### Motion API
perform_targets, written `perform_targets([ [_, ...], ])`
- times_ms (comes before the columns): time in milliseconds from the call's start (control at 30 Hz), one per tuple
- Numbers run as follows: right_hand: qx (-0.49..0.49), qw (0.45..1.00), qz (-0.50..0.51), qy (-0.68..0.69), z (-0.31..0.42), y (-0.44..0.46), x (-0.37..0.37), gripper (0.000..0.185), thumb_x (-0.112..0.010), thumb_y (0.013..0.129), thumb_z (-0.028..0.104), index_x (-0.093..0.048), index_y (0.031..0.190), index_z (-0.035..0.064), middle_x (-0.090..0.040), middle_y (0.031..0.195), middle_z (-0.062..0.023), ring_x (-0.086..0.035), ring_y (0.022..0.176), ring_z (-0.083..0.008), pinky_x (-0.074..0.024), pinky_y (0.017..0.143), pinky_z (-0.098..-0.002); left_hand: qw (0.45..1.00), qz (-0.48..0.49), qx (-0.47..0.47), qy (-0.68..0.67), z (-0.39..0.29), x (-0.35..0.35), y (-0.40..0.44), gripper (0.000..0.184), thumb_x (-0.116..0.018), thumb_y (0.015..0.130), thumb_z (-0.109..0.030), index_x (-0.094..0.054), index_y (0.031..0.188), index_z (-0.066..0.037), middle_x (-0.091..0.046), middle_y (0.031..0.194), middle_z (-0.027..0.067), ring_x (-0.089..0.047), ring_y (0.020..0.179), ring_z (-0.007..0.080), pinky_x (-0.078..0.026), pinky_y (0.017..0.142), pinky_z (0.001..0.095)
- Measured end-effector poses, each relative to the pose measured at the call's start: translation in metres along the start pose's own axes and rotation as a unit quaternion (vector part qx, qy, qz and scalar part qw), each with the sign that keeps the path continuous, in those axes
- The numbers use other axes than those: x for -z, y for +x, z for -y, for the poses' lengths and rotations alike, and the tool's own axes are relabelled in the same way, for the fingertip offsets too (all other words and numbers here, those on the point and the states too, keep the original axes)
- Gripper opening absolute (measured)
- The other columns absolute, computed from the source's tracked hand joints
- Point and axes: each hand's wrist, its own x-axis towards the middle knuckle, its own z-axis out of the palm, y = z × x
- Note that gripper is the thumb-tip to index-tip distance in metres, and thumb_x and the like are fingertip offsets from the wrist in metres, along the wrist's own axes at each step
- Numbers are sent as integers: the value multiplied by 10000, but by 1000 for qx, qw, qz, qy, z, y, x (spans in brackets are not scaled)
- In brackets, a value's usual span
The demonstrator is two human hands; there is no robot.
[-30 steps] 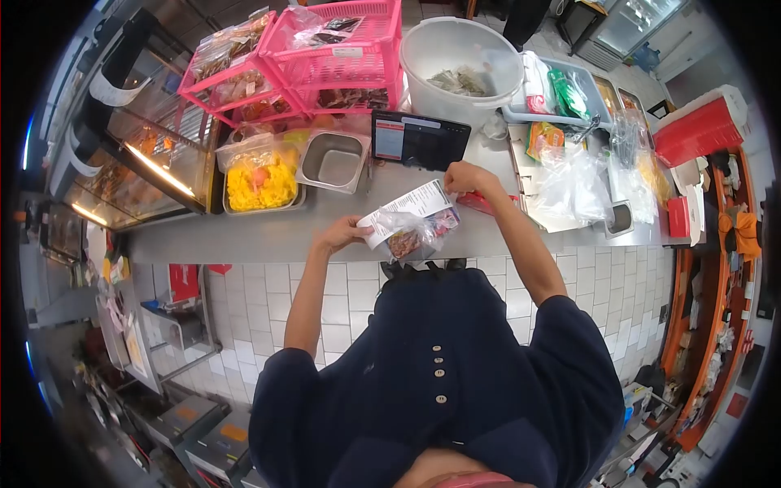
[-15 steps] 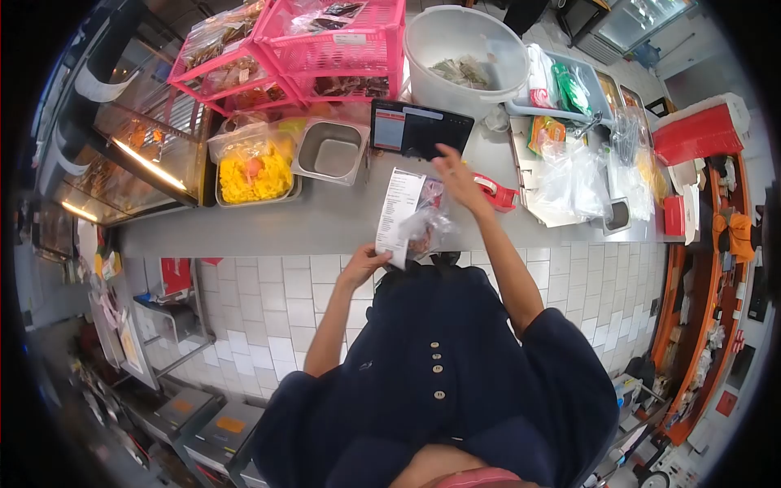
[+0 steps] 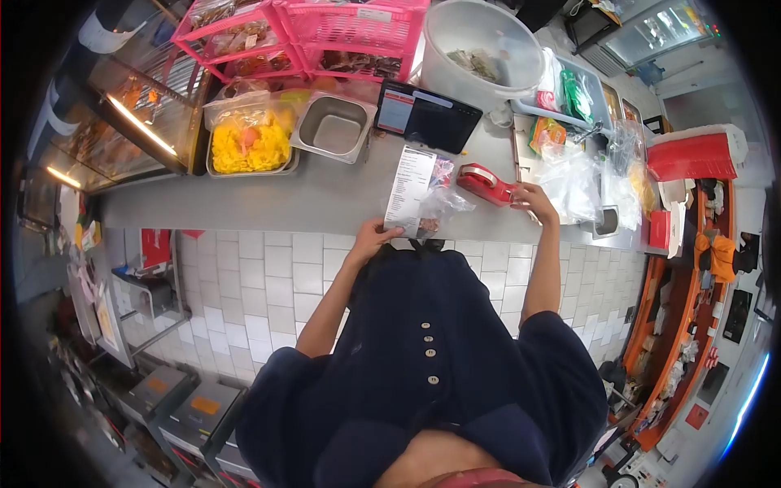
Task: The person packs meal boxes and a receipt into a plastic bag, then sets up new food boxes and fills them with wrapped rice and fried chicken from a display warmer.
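Note:
My left hand (image 3: 376, 239) pinches the lower edge of a long printed receipt (image 3: 409, 187) at the counter's front edge. Against the receipt's right side lies a clear plastic bag (image 3: 443, 202) with dark and reddish contents that I cannot make out. To the right, the fingers of my right hand (image 3: 534, 203) are closed at the near right end of a red tape dispenser (image 3: 486, 185), which lies on the counter. Whether a strip of tape is between those fingers is too small to tell.
Behind the receipt stands a tablet (image 3: 427, 116). A steel pan (image 3: 332, 126), a container of yellow food (image 3: 250, 146) and pink crates (image 3: 350, 32) are to the left. A large translucent tub (image 3: 484, 57) stands behind; plastic bags (image 3: 569, 179) lie right.
My right hand has moved from above the counter near the tablet, rightward and nearer, to the tape dispenser. My left hand keeps its hold on the receipt. The view has shifted slightly.

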Motion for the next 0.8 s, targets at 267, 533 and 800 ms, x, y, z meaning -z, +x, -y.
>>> perform_targets([
  [267, 65, 823, -339, -452, -86, -11, -18, 199, -764, 851, 201, -717, 796, 15, -695, 743, -51, -672, 692, -139, -533, 534, -333, 998, 36, -34, 33, -1, 5, 3, 349, -774, 879, -189, -711, 1141, 33, -742, 1016, 70, -670, 918, 136, -512, 867, 284],
  [533, 64, 976, 187, -86, 93, -63, -204, 302, -733, 912, 285, -671, 776, 23, -600, 628, 1, -544, 584, -75, -418, 522, -270, 996, 74, -34, 33, -6, 10, 8, 333, -778, 875, -186, -720, 1123, 28, -747, 973, 69, -675, 884, 122, -512, 831, 280],
  [800, 18, 912, -178, -369, 114, -40, -252, 539, -797, 728, 550, -740, 871, 34, -699, 695, -112, -697, 723, -297, -525, 674, -423, 995, 73, -30, 57, 3, 17, 14, 338, -758, 888, -209, -720, 1126, 29, -744, 953, 52, -651, 872, 106, -506, 818, 279],
])
